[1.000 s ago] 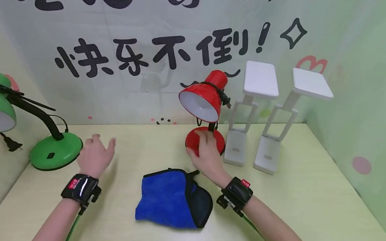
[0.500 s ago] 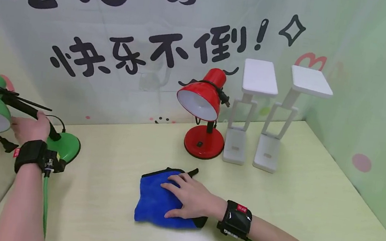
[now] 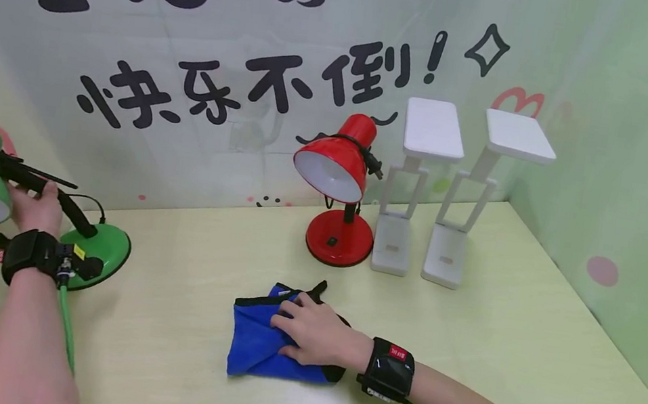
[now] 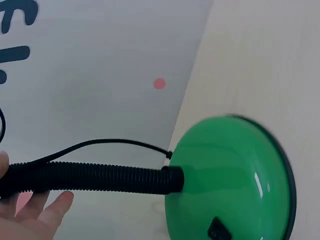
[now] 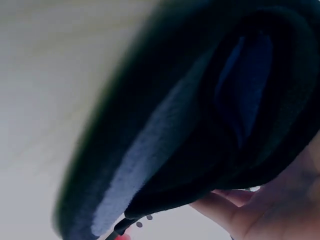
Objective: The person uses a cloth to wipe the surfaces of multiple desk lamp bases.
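Observation:
At the left of the head view stands a green desk lamp (image 3: 112,244) with a black bendable neck. My left hand (image 3: 39,211) grips that neck (image 4: 115,178) close to the shade; the left wrist view shows thumb and fingers on either side of it. A blue cloth (image 3: 250,342) with black edging lies folded on the table. My right hand (image 3: 315,333) is on top of it, fingers curled into the fabric, which wrinkles under them. Seen from the right wrist, the cloth's dark folded edge (image 5: 165,185) fills much of the view, dim and blurred.
A red desk lamp (image 3: 340,238) stands behind the cloth. Right of it are two white folding lamps, one (image 3: 393,245) close beside it and another (image 3: 446,255) further right. The pale table (image 3: 181,306) meets a printed wall sheet (image 3: 194,164) at the back.
My left hand has moved left onto the green lamp's neck. My right hand has come from the red lamp's base down to the cloth, whose upper edge is now bunched.

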Demonstrator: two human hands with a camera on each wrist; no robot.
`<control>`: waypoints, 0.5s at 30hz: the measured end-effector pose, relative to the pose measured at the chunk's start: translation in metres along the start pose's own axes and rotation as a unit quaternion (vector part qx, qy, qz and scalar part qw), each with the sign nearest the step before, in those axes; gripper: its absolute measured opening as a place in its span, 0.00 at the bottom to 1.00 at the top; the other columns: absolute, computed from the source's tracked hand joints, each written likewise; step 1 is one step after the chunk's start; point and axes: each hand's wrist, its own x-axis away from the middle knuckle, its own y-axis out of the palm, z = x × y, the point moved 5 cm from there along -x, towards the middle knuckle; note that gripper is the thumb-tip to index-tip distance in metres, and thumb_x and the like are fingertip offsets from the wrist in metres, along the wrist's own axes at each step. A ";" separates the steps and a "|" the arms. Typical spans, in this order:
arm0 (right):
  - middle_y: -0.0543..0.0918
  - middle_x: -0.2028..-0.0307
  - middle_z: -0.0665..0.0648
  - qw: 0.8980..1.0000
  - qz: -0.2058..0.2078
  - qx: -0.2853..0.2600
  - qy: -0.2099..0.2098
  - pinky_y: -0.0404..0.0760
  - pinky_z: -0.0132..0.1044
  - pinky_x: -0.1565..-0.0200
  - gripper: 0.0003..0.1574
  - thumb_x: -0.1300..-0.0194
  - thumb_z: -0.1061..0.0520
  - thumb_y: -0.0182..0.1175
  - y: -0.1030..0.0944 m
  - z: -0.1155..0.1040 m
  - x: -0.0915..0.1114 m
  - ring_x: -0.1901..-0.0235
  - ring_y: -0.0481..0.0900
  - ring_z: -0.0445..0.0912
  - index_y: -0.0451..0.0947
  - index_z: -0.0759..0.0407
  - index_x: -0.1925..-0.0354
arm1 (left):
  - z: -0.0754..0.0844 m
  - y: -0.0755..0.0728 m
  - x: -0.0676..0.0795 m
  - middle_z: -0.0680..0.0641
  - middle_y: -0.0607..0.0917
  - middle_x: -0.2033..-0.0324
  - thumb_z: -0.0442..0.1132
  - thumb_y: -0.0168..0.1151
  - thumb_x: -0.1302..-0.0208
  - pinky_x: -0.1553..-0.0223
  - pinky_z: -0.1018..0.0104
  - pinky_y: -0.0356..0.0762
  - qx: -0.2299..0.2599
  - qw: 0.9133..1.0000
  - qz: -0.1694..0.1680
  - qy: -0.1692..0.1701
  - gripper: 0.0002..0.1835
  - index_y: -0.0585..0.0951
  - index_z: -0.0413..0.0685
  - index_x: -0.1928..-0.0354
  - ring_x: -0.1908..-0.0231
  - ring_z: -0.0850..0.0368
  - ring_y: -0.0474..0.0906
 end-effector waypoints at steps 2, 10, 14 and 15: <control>0.79 0.49 0.50 1.000 0.003 0.002 -0.006 0.81 0.34 0.63 0.23 0.36 0.42 0.60 -0.001 -0.001 0.000 0.52 0.75 0.48 0.75 0.47 0.45 | -0.001 -0.001 0.003 0.58 0.55 0.27 0.40 0.45 0.29 0.29 0.70 0.54 -0.020 1.000 0.010 0.004 0.35 0.44 0.71 0.27 0.29 0.64 0.56; 0.81 0.51 0.50 0.999 0.035 -0.006 -0.011 0.81 0.34 0.65 0.18 0.35 0.47 0.60 -0.005 0.004 0.010 0.56 0.79 0.48 0.75 0.48 0.48 | -0.014 0.000 0.012 0.51 0.65 0.30 0.55 0.45 0.30 0.32 0.67 0.60 -0.164 0.983 0.055 0.059 0.32 0.53 0.59 0.28 0.34 0.61 0.66; 0.81 0.54 0.51 0.998 0.058 -0.025 -0.010 0.81 0.35 0.62 0.17 0.36 0.49 0.61 -0.010 0.012 0.019 0.58 0.80 0.48 0.75 0.49 0.49 | -0.022 0.007 0.021 0.41 0.68 0.33 0.58 0.44 0.30 0.31 0.59 0.60 -0.224 0.967 0.054 0.111 0.34 0.59 0.46 0.30 0.34 0.48 0.67; 0.81 0.54 0.51 0.997 0.064 -0.033 -0.009 0.82 0.35 0.61 0.17 0.36 0.50 0.61 -0.012 0.014 0.022 0.58 0.81 0.48 0.75 0.49 0.50 | -0.024 0.010 0.024 0.38 0.69 0.34 0.57 0.45 0.30 0.30 0.58 0.58 -0.229 0.964 0.053 0.124 0.34 0.59 0.45 0.30 0.34 0.45 0.65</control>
